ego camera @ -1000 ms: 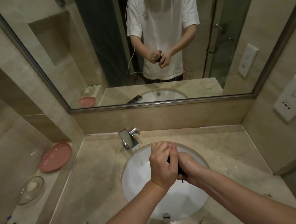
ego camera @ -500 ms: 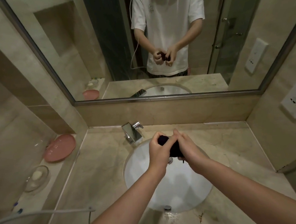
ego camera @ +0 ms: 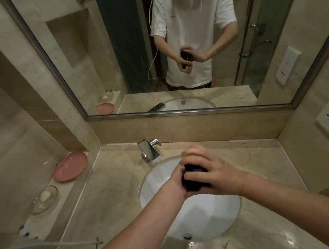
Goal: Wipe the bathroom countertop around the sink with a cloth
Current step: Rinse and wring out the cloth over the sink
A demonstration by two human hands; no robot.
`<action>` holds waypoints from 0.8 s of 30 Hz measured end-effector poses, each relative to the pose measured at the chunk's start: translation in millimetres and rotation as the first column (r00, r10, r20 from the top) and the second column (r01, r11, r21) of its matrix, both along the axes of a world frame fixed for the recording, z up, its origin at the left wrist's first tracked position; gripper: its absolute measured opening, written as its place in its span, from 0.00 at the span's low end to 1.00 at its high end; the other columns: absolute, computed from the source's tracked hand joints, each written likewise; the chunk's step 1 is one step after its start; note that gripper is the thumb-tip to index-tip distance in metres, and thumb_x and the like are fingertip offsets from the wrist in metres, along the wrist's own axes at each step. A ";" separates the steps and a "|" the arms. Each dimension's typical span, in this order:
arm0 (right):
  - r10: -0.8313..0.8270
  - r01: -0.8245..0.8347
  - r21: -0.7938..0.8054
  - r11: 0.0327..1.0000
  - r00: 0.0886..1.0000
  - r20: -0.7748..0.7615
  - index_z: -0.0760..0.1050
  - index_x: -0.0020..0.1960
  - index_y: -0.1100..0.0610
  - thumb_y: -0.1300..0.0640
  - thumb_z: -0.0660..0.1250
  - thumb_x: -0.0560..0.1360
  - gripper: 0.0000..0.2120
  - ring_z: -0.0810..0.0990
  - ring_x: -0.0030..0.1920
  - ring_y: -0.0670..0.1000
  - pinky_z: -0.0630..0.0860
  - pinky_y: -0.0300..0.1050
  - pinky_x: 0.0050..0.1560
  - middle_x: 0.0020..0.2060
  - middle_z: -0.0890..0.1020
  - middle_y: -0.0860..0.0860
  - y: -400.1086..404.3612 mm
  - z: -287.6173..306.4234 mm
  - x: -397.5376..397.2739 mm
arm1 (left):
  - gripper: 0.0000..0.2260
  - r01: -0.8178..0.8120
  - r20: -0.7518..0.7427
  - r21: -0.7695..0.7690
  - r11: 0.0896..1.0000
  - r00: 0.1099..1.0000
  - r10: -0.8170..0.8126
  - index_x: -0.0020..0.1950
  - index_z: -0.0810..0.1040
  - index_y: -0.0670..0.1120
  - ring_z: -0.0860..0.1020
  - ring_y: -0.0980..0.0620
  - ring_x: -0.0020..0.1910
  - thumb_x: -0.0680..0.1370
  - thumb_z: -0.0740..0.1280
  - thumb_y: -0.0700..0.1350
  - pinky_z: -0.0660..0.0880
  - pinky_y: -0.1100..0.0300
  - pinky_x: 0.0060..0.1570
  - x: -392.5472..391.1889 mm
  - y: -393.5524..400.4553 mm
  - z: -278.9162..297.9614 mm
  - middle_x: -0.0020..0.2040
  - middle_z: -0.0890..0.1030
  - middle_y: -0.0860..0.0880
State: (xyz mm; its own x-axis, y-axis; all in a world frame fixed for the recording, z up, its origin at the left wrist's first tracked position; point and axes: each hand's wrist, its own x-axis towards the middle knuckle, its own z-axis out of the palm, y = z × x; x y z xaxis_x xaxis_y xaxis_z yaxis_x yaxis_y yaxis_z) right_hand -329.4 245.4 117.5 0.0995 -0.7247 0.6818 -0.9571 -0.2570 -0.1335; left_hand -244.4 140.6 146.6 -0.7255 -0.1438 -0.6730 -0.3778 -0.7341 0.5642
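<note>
Over the round white sink (ego camera: 165, 207), both hands' grip on bunched dark cloth (ego camera: 192, 180).

The cloth (ego camera: 192, 180) is dark, almost black, and bunched into a tight wad. It is gripped between the two hands: the left hand (ego camera: 179, 178) curls round its left side and underside, the right hand (ego camera: 218, 176) wraps over its top and right side. Only a small dark patch shows between the fingers. Directly below the grip lies the white oval sink (ego camera: 204, 218), set into the beige marble countertop (ego camera: 110, 195), which spreads out to the left, right and behind the held cloth.
</note>
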 end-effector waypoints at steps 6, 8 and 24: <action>-0.069 0.311 -0.148 0.939 0.592 0.803 0.76 0.42 0.53 0.49 0.65 0.80 0.11 0.79 0.37 0.51 0.76 0.48 0.39 0.36 0.79 0.48 -11.9 12.0 44.9 | 0.21 -0.280 -0.084 0.176 0.944 0.951 0.298 0.35 0.75 0.44 0.81 0.49 0.33 0.78 0.65 0.59 0.74 0.56 0.45 -14.1 12.3 -9.2 0.31 0.77 0.47; 0.009 0.530 -0.068 0.845 0.113 0.994 0.70 0.34 0.58 0.47 0.65 0.79 0.20 0.73 0.32 0.48 0.73 0.41 0.33 0.30 0.75 0.51 -22.7 32.9 50.0 | 0.16 -0.438 -0.158 -0.111 0.892 0.894 0.419 0.36 0.73 0.43 0.78 0.47 0.35 0.77 0.68 0.53 0.74 0.55 0.42 -21.0 17.8 -14.1 0.33 0.76 0.46; -0.573 -0.513 0.362 0.778 -0.342 0.745 0.69 0.30 0.56 0.67 0.63 0.72 0.14 0.69 0.20 0.39 0.66 0.29 0.24 0.20 0.68 0.45 -52.3 60.0 -21.4 | 0.16 -0.792 -0.411 -0.497 -0.354 0.574 -0.708 0.28 0.70 0.42 0.64 0.46 0.32 0.75 0.69 0.37 0.60 0.54 0.36 -28.6 -21.9 -18.8 0.30 0.70 0.45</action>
